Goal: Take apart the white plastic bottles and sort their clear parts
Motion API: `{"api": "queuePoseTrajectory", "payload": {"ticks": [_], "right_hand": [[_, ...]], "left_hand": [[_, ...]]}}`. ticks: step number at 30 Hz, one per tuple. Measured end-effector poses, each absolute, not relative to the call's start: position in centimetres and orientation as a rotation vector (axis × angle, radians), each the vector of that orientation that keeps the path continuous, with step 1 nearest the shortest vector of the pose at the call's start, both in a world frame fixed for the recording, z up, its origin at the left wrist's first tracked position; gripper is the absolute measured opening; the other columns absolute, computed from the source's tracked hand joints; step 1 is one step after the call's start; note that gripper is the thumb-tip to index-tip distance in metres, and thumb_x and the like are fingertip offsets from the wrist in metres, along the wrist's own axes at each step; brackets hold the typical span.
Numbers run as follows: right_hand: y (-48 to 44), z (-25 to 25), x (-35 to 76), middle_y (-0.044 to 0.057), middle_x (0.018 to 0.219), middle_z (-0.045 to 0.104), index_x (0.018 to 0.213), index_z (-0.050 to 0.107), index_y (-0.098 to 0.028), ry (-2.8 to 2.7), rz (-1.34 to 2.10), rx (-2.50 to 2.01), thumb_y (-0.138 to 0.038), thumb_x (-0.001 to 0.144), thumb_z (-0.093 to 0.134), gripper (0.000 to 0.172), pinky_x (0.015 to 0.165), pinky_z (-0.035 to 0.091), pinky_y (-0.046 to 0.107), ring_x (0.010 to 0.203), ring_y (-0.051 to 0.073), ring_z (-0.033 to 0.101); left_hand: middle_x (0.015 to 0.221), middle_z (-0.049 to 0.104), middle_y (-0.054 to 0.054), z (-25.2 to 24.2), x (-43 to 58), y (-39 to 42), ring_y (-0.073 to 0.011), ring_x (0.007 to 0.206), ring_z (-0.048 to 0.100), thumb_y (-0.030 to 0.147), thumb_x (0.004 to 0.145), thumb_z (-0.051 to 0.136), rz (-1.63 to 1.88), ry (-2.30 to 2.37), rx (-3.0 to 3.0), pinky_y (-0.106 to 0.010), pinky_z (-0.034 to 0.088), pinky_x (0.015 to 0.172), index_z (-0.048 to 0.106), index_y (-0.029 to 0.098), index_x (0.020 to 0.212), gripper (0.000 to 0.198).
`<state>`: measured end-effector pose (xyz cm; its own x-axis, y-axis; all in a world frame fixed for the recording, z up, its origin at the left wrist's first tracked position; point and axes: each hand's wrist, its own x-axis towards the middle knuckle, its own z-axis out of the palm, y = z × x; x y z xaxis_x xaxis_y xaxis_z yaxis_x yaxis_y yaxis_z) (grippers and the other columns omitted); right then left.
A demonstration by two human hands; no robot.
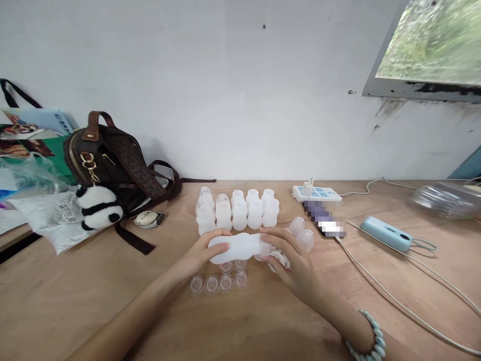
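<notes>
A small white plastic bottle [236, 247] lies sideways between both hands above the wooden table [75, 296]. My left hand [205, 253] is closed round its base end. My right hand [289, 260] pinches the neck end, with something white crumpled under its fingers. Behind stands a group of several similar white bottles [240, 210], two at the left with clear caps. Several clear round caps [220, 282] lie on the table below the held bottle. Two more clear caps [302, 233] sit just right of my right hand.
A brown bag [112, 160] with a panda plush [98, 205] stands at back left, beside plastic bags [41, 210]. A white mouse-like object [149, 218] lies near it. A power strip [317, 193], a blurred phone, a blue device [387, 233] and cables [394, 301] are at right.
</notes>
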<state>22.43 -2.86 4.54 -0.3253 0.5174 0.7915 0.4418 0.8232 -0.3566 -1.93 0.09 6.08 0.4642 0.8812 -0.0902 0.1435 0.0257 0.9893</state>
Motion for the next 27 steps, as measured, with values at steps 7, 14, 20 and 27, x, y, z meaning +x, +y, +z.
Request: {"api": "queuePoseTrajectory", "payload": {"ticks": [7,14,20,27], "right_hand": [[-3.1,4.4,22.6,0.01,0.122,0.062,0.128,0.056,-0.025,-1.986,0.134,-0.692,-0.015,0.094,0.055,0.036,0.094,0.055,0.039,0.113,0.022,0.062],[-2.1,4.1,22.7,0.007,0.087,0.072,0.103,0.068,-0.018,-1.818,0.531,-0.972,-0.039,0.093,0.057,0.026,0.064,0.054,0.03,0.075,0.02,0.066],[-1.6,3.6,22.7,0.0,0.06,0.063,0.091,0.063,-0.018,-1.646,1.091,-1.028,-0.05,0.094,0.048,0.036,0.051,0.045,0.026,0.051,0.015,0.057],[-2.4,5.8,23.2,0.002,0.077,0.071,0.119,0.048,-0.021,-1.705,1.143,-1.037,-0.043,0.083,0.067,0.046,0.065,0.047,0.028,0.075,0.018,0.064]], "left_hand": [[0.073,0.063,-0.001,6.1,-1.6,-0.5,-0.0153,0.061,0.056,0.059,0.078,0.063,0.714,0.955,1.422,-0.023,0.042,0.05,0.058,0.018,0.098,0.046],[0.107,0.064,-0.005,6.5,-1.6,-0.9,-0.0232,0.098,0.061,0.037,0.077,0.075,0.998,0.954,2.054,-0.033,0.048,0.084,0.061,0.023,0.108,0.037],[0.107,0.066,-0.006,6.0,-1.3,-1.2,-0.0238,0.099,0.061,0.031,0.079,0.074,1.015,0.941,2.226,-0.035,0.047,0.086,0.061,0.021,0.111,0.035],[0.094,0.069,-0.003,6.0,-1.4,-0.7,-0.0199,0.08,0.063,0.036,0.079,0.07,0.995,1.027,1.866,-0.028,0.049,0.069,0.061,0.018,0.106,0.034]]}}
